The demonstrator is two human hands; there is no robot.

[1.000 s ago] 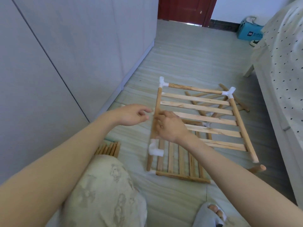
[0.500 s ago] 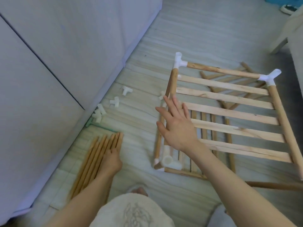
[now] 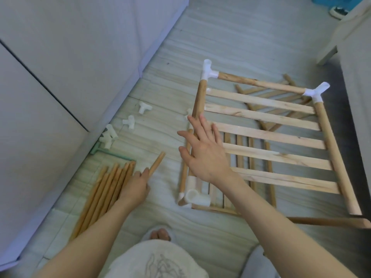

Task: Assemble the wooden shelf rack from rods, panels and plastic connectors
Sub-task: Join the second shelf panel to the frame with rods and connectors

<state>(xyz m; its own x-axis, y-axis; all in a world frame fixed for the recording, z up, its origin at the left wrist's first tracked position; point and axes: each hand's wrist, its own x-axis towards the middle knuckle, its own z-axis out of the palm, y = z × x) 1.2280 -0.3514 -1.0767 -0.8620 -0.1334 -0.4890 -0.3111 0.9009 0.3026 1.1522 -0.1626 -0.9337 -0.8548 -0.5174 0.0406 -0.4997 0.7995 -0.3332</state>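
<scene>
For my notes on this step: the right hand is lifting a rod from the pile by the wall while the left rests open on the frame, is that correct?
The hands are swapped. In the head view the left hand grips a rod from the pile by the wall, while the right hand rests open on the frame.

- We can read no text, label, brand, number or sign anywhere in this view.
- The blue object [image 3: 329, 3] at the far edge of the floor is cut off by the frame, and we make out no lettering on it.
- The pattern on the pale fabric [image 3: 160, 263] at the bottom edge is a drawn motif; we find no letters in it.
</scene>
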